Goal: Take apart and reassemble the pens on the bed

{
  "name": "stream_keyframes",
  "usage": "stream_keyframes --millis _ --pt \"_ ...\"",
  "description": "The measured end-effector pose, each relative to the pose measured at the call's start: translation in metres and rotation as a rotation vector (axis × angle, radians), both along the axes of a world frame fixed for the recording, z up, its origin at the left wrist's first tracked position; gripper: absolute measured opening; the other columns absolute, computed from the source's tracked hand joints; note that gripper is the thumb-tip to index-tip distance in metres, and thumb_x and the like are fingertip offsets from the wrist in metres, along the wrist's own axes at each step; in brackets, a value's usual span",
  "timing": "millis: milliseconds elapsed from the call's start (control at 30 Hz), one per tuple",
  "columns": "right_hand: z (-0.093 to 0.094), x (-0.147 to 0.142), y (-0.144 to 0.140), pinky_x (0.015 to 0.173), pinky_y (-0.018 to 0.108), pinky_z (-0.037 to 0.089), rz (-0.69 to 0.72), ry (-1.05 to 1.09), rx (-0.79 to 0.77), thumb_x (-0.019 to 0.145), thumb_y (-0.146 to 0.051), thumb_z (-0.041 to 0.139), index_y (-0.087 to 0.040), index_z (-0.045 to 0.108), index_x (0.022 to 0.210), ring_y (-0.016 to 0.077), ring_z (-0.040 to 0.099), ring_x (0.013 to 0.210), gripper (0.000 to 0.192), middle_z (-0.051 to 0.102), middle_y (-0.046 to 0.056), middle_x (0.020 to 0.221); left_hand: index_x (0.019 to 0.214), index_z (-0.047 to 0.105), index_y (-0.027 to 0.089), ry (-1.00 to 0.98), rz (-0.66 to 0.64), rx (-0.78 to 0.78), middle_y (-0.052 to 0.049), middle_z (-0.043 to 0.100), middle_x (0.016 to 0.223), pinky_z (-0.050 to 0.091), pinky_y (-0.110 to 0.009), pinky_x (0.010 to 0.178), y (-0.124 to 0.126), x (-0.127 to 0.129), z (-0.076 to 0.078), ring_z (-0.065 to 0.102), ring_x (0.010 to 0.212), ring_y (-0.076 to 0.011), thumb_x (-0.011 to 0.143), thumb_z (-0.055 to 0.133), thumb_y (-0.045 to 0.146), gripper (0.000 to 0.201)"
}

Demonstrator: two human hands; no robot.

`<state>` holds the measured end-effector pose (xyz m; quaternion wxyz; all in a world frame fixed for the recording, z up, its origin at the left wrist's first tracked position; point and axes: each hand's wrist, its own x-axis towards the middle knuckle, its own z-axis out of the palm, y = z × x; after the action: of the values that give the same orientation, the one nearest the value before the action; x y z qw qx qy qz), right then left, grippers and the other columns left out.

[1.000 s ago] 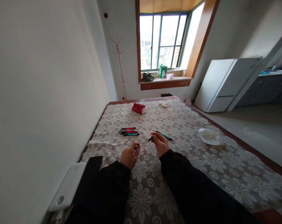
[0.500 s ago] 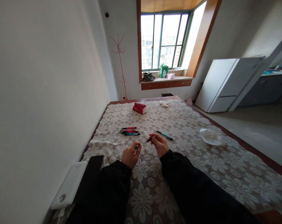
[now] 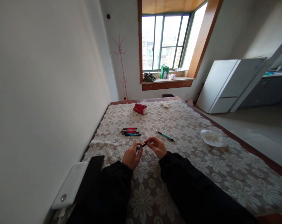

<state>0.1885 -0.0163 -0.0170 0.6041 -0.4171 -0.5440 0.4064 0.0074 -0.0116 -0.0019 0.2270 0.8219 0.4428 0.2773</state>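
Observation:
My left hand [image 3: 131,155] is closed around the blue barrel of a pen [image 3: 139,148] over the table. At the pen's black end, the fingers of my right hand [image 3: 157,147] are pinched together. The black part and the blue barrel now meet in one line, though my fingertips hide the ends. Just beyond my left hand lies a small pile of red, black and blue pens [image 3: 131,133]. A single blue pen with black ends [image 3: 165,136] rests on the cloth past my right hand.
A patterned floral tablecloth [image 3: 178,124] covers the table. Farther back are a red tissue pack [image 3: 140,109] and a crumpled scrap [image 3: 164,105]. White paper [image 3: 212,138] lies at the right. Near my left forearm are a white power bank [image 3: 69,185] and a dark flat object [image 3: 89,174].
My right hand has moved slightly left and down toward my left hand. The thin rod that showed between the black part and the blue barrel is no longer visible.

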Motion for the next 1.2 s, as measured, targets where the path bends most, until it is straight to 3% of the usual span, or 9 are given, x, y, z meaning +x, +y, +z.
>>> stream_keyframes --millis 200,400,700,833,900,1000,1067,1200 --pt "-0.002 0.002 0.000 0.063 0.027 0.047 -0.059 -0.156 0.019 0.075 -0.033 0.068 -0.019 0.064 0.086 0.0165 0.059 0.075 0.018 0.066 0.004 0.082 0.109 0.043 0.021 -0.039 -0.020 -0.043 -0.001 0.069 0.084 0.040 -0.025 0.063 -0.001 0.000 0.001 0.063 0.069 -0.0159 0.094 0.039 0.034 0.020" --pt "-0.002 0.004 0.001 0.059 0.026 0.043 -0.094 -0.226 0.015 0.073 -0.037 0.068 -0.018 0.063 0.078 0.0145 0.056 0.063 0.021 0.061 0.001 0.068 0.110 0.044 0.022 0.044 0.002 0.047 -0.002 0.068 0.093 0.041 -0.026 0.067 0.001 -0.001 -0.005 0.065 0.076 -0.0168 0.093 0.042 0.039 0.023" --pt "-0.009 0.006 0.004 0.045 0.023 0.023 -0.145 -0.387 -0.018 0.075 -0.056 0.063 -0.019 0.044 0.052 0.0079 0.030 0.045 0.048 0.034 -0.006 0.046 0.108 0.047 0.024 0.142 -0.041 0.119 -0.001 0.068 0.089 0.041 -0.025 0.064 -0.001 -0.001 -0.002 0.065 0.074 -0.0165 0.095 0.038 0.040 0.023" --pt "-0.005 0.006 0.000 0.045 0.024 0.026 -0.131 -0.486 -0.025 0.083 -0.058 0.052 -0.018 0.050 0.051 0.0088 0.035 0.043 0.052 0.039 -0.004 0.043 0.106 0.050 0.023 0.160 -0.035 0.096 -0.001 0.067 0.083 0.040 -0.025 0.064 -0.001 0.000 0.001 0.064 0.071 -0.0163 0.097 0.033 0.041 0.026" --pt "0.001 0.004 -0.003 0.048 0.023 0.032 -0.127 -0.444 0.025 0.085 -0.054 0.052 -0.017 0.061 0.070 0.0105 0.045 0.048 0.041 0.049 -0.003 0.052 0.105 0.050 0.023 0.139 -0.019 0.063 -0.001 0.067 0.080 0.040 -0.024 0.063 -0.001 0.000 0.002 0.064 0.069 -0.0153 0.098 0.030 0.041 0.028" --pt "0.007 0.002 -0.007 0.057 0.023 0.042 -0.093 -0.357 0.096 0.083 -0.046 0.058 -0.019 0.062 0.094 0.0139 0.058 0.067 0.029 0.061 0.001 0.074 0.105 0.049 0.023 0.109 0.004 0.030 -0.001 0.067 0.081 0.039 -0.023 0.061 -0.001 0.000 0.002 0.064 0.067 -0.0143 0.098 0.029 0.041 0.028" --pt "0.007 0.001 -0.007 0.058 0.024 0.044 -0.092 -0.337 0.098 0.082 -0.043 0.060 -0.019 0.062 0.086 0.0148 0.060 0.068 0.025 0.063 0.002 0.073 0.108 0.048 0.023 0.095 0.011 0.032 0.000 0.067 0.081 0.039 -0.023 0.061 -0.002 0.000 0.002 0.063 0.066 -0.0144 0.096 0.034 0.042 0.026" --pt "0.001 0.003 -0.003 0.047 0.023 0.037 -0.134 -0.363 0.019 0.081 -0.047 0.061 -0.019 0.054 0.063 0.0111 0.049 0.047 0.034 0.053 -0.002 0.051 0.110 0.046 0.023 0.081 -0.005 0.048 0.001 0.067 0.081 0.037 -0.024 0.059 -0.002 -0.001 0.001 0.062 0.064 -0.0145 0.094 0.039 0.042 0.026"
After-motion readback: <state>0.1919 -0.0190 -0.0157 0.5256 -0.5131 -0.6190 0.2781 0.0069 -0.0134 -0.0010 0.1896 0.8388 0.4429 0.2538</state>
